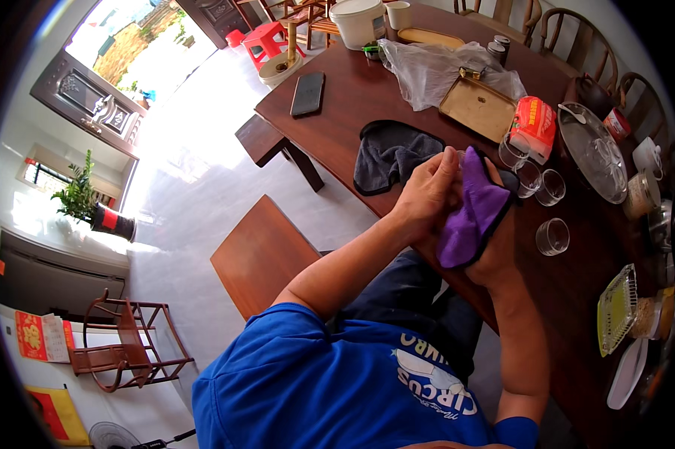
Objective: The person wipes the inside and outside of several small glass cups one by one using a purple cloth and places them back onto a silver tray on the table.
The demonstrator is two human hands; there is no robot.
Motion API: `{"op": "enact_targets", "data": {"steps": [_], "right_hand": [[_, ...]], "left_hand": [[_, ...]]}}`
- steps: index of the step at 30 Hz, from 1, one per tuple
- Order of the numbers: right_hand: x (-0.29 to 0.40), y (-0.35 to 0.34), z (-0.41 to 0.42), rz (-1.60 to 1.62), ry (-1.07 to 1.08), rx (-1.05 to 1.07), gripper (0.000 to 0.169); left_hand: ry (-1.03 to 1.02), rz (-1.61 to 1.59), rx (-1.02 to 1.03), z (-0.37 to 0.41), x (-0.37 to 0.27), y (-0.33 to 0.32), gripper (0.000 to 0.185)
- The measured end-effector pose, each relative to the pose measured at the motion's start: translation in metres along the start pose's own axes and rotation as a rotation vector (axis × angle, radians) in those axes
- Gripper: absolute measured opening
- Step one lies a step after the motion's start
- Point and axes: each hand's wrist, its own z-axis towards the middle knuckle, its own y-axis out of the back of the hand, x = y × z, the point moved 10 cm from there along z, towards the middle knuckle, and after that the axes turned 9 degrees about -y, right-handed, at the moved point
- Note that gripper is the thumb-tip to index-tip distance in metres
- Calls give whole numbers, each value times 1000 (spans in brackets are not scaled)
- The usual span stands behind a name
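Before my chest, my left hand (pixel 431 182) has its fingers closed around what looks like a small clear glass cup, mostly hidden by the fingers and cloth. A purple cloth with black edging (pixel 472 216) is held in my right hand (pixel 490 261) and hangs over its palm and fingers, against my left hand. Just beyond my left hand a dark grey cloth (pixel 390 154) lies crumpled on the wooden table (pixel 343 120). Several clear glass cups stand right of my right hand, the nearest glass cup (pixel 552 237) apart from the others.
Farther off are a phone (pixel 307 94), a shallow tan tray (pixel 477 109), a clear plastic bag (pixel 427 73), a red tissue pack (pixel 533 126) and a white bucket (pixel 358 22). A round metal tray (pixel 592 151) with glasses, jars and a plastic clamshell box (pixel 616 310) line the right side. A wooden stool (pixel 264 255) stands at left.
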Motion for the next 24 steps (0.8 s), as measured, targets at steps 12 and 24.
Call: {"op": "enact_targets", "data": {"steps": [12, 24], "right_hand": [[7, 1, -25, -197, 136, -119, 56], [-19, 14, -26, -286, 5, -266, 55]], "left_hand": [[56, 31, 90, -21, 8, -27, 75], [-253, 675, 229, -29, -21, -56, 82]]}}
